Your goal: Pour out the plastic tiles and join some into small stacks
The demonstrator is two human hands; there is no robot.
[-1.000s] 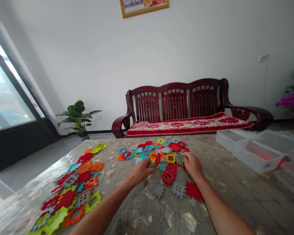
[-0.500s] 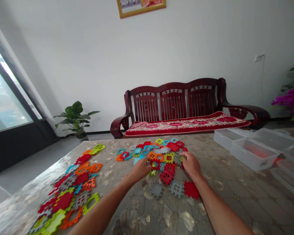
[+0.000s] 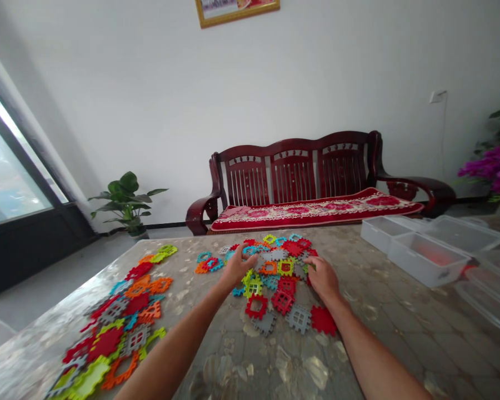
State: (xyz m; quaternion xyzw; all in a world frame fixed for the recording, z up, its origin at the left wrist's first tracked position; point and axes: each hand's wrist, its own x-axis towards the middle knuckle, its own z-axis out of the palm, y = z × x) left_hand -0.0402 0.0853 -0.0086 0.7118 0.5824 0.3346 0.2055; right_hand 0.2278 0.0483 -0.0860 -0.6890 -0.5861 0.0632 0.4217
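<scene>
My left hand [image 3: 235, 269] is over the left side of a pile of toothed plastic tiles, thumb apart from the fingers, with no tile visible in its grip. My right hand [image 3: 323, 278] rests at the pile's right edge. Its fingers are curled beside a grey tile [image 3: 300, 270], and whatever lies under the fingertips is hidden. Between the hands are a lime window tile [image 3: 286, 268] and an orange tile [image 3: 269, 268]. Nearer me, a red frame tile [image 3: 256, 306] overlaps a grey solid tile [image 3: 264, 322]. Beside them lie a grey window tile [image 3: 299, 318] and a red solid tile [image 3: 324, 320].
A second spread of mixed tiles [image 3: 108, 341] covers the left of the table [image 3: 216, 355]. Clear plastic boxes [image 3: 425, 266] and lids [image 3: 489, 303] stand at the right. Beyond the table are a wooden bench [image 3: 295, 172] and a potted plant [image 3: 127, 200].
My left hand has moved farther into the pile and its fingers have spread. A red frame tile now lies over the grey solid tile, and a lime window tile is uncovered. My right hand stays put.
</scene>
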